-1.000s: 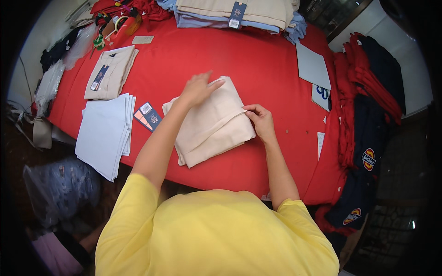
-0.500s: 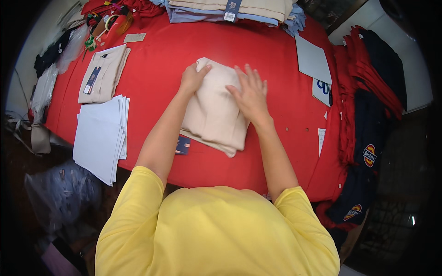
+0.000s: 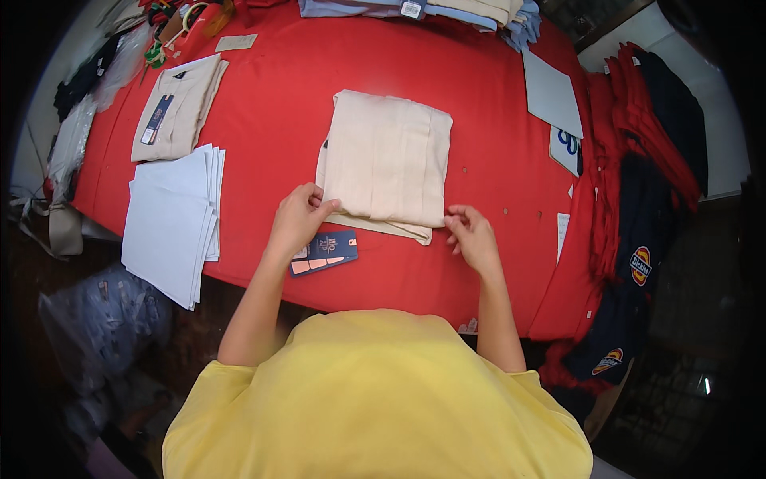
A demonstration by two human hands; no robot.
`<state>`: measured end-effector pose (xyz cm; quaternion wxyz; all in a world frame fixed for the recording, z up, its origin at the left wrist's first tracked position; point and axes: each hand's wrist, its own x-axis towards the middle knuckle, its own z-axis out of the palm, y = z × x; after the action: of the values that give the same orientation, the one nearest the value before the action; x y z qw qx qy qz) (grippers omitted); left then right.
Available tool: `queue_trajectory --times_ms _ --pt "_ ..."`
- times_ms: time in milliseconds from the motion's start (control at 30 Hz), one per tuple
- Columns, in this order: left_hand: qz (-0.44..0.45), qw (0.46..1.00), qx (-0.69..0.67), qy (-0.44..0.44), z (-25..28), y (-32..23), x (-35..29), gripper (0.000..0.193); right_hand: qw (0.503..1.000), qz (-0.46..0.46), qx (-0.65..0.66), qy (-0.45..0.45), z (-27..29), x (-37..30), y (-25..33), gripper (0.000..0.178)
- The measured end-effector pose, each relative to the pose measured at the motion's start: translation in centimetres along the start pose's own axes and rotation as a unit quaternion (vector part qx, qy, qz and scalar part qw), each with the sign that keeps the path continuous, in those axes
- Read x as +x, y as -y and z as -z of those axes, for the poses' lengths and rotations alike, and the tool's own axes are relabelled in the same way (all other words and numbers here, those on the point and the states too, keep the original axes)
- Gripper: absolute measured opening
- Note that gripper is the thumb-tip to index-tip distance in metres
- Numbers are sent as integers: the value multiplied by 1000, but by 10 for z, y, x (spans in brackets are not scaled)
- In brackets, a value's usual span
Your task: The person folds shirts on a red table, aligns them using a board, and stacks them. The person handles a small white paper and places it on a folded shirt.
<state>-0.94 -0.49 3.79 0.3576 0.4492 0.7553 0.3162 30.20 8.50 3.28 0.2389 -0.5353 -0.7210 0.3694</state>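
A folded beige garment [image 3: 387, 160] lies flat on the red-covered table in front of me, its lower layer showing past the near and left edges. At its near left corner, my left hand [image 3: 299, 219] pinches the cloth between thumb and fingers. My right hand [image 3: 473, 235] is closed at the near right corner, the fingertips on the edge of the fabric. A navy hang tag [image 3: 325, 253] with pale patches rests beside my left hand, just below the garment; its upper end reaches the cloth.
Left of me are another folded beige garment [image 3: 179, 112] with a tag and a stack of white sheets [image 3: 171, 231]. Grey board [image 3: 553, 92] and blue-handled scissors [image 3: 568, 142] lie right. Red and navy clothes [image 3: 638, 215] hang over the right edge; folded clothes [image 3: 359, 9] sit at the far side.
The garment now lies squarer and flatter. Both hands have come off its upper part and moved toward me to its near corners. More of the navy tag shows.
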Motion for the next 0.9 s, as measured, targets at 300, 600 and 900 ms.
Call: queue_trajectory --times_ms 300,600,900 --pt "-25 996 -60 -59 -16 21 -4 37 960 -156 230 -8 -44 -24 11 21" --pt "-40 995 -45 -81 -10 14 -11 38 981 -86 162 -58 -53 -34 14 30" --pt "-75 993 20 -90 -14 7 -10 37 992 -29 -67 -102 -55 -30 26 33"
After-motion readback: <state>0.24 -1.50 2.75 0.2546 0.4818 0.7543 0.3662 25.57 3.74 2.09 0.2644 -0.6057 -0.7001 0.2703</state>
